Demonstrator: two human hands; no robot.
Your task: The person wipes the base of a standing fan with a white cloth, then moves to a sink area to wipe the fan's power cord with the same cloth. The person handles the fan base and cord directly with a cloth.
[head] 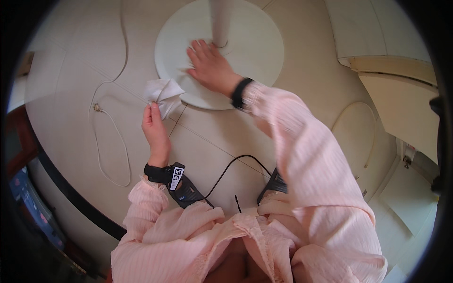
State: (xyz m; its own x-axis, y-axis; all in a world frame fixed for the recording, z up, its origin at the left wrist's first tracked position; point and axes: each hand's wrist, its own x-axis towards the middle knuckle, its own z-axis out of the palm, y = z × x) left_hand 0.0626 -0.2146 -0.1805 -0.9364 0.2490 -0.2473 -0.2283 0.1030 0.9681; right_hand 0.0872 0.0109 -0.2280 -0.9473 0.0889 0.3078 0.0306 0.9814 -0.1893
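A white round base (254, 53) stands on the tiled floor, with a pale upright pole (221, 21) rising from near its middle. Over the base, just left of the pole's foot, is my right hand (210, 69), palm down with its fingers spread and slightly blurred; I see nothing in it. Left of the base, my left hand (155, 123) pinches a folded white cloth or tissue (164, 93) between thumb and fingers. One corner of the white piece overlaps the base's edge in view. Black bands circle both wrists.
A pale power cord with a plug (97, 107) lies looped on the floor at left. White cabinets (396, 106) stand at right, near a thin pale hose or cable (373, 123). A black cord (235, 158) arches between my dark shoes (187, 192).
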